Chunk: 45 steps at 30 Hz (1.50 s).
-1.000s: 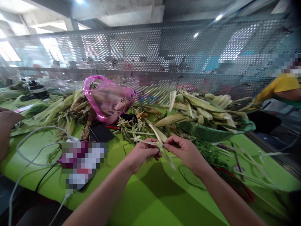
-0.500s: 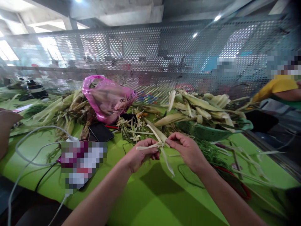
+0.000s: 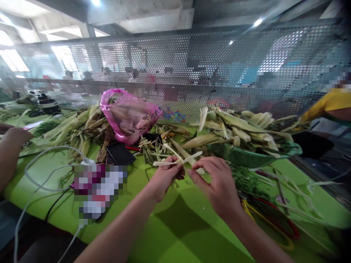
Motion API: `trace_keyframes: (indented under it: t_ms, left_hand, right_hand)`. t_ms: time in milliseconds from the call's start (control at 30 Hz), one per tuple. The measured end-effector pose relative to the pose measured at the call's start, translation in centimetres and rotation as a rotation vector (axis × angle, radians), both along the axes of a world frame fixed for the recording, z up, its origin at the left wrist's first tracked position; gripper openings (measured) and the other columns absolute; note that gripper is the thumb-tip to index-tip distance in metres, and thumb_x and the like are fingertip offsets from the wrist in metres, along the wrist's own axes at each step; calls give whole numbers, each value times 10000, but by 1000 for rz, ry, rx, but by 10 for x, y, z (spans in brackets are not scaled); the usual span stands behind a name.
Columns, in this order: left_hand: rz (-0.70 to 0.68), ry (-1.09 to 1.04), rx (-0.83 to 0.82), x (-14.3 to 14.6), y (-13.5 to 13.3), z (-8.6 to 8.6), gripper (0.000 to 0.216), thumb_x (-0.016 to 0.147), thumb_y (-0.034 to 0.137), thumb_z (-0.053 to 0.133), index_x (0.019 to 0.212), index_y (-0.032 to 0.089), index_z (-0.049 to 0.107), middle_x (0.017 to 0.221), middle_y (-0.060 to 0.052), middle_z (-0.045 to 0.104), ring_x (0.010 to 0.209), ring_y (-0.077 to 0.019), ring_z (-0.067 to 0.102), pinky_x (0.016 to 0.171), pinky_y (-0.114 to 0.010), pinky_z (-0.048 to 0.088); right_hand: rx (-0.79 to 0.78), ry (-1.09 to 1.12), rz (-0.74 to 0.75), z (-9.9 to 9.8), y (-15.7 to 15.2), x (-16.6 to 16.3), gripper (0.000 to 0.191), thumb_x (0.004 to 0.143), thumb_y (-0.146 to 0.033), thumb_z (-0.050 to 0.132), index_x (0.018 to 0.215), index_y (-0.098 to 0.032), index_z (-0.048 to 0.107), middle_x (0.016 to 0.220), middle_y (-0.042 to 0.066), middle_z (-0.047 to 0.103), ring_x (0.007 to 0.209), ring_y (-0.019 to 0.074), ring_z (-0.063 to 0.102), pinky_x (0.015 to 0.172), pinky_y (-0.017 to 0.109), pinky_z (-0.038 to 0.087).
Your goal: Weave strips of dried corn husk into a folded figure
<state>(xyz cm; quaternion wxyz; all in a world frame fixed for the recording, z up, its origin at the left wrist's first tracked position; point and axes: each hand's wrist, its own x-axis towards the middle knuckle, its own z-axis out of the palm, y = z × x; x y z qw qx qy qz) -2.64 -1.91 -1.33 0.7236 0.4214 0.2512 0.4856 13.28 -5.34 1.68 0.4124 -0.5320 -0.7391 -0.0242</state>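
Observation:
My left hand is closed, pinching the centre of a small cross of pale corn husk strips. The strips' free ends stick out to the left, up and to the right. Close by on the right, my right hand has its thumb and forefinger slightly apart near the crossing, and I see nothing held between them. Its other fingers are curled and partly hidden. Beyond the hands lies a long husk piece, beside a heap of small star-shaped woven husk pieces.
A pink plastic bag stands behind, with husk piles to its left. Husks fill a green basket at right. A phone, white cables and a green table are near. Another person's hand shows at left.
My right hand has turned, and its fingers have come off the strip near the crossing. The strip that hung down no longer hangs there; one now points right. The view has shifted slightly.

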Motion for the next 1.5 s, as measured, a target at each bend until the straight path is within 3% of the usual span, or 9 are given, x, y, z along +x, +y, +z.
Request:
trace_keyframes:
  t_ms: [100,200,367,700,833,933,1033,1300,1500]
  left_hand:
    - [-1,-16,-28,0,-1,-1,339,728,364,739,897,175,515,735,39,512,635,-68,485,649,-209,393]
    - [12,78,-27,-1,-2,0,343,742,438,707,860,164,538,650,47,469,559,-64,418,570,-207,353]
    - [-14,173,-27,-2,-1,2,440,728,555,674,698,160,483,588,58,396,509,-53,317,511,-213,269]
    - [19,40,-169,-4,3,3,439,648,474,759,710,173,446,536,90,313,465,-38,225,473,-211,137]
    - [46,136,-73,-8,6,3,387,713,482,695,723,167,471,558,74,334,485,-50,253,481,-219,157]
    - [47,286,55,-7,6,2,362,783,502,609,723,168,482,577,57,374,503,-64,289,494,-237,180]
    - [-37,386,162,-5,1,2,284,845,439,527,788,161,537,616,35,434,547,-82,342,524,-242,225]
    - [-190,340,262,4,-4,1,200,756,222,583,937,141,613,836,-23,546,745,-124,449,689,-253,367]
    - [-195,416,319,7,-2,-8,227,795,371,601,775,153,541,672,23,438,621,-99,369,592,-244,310]
  right_hand:
    - [-247,56,122,-8,3,-5,248,892,-437,556,764,-230,605,780,43,618,777,232,552,707,358,405]
    - [-356,159,173,-14,8,-6,298,915,-442,510,721,-227,578,744,33,601,727,214,545,654,330,406]
    - [-318,166,201,-14,9,-3,242,902,-346,520,691,-227,517,770,31,581,757,212,534,687,328,407]
    - [-297,60,219,-9,10,-2,214,855,-244,496,648,-229,444,765,31,566,758,211,514,676,331,384]
    - [-282,44,206,-8,10,2,201,863,-262,522,668,-230,484,758,33,568,758,215,522,681,336,399]
    - [-162,101,116,-4,10,9,122,836,-339,618,839,-224,578,876,57,571,816,228,535,728,348,428]
    - [-78,161,47,-1,11,15,212,832,-384,637,968,-222,631,996,80,555,925,245,540,825,373,433]
    - [-456,433,212,-14,18,14,169,787,-366,653,809,-199,664,834,38,611,832,218,587,766,344,460]
    - [-417,497,236,-14,16,9,110,796,-312,615,765,-207,603,779,12,574,763,184,552,701,307,431]
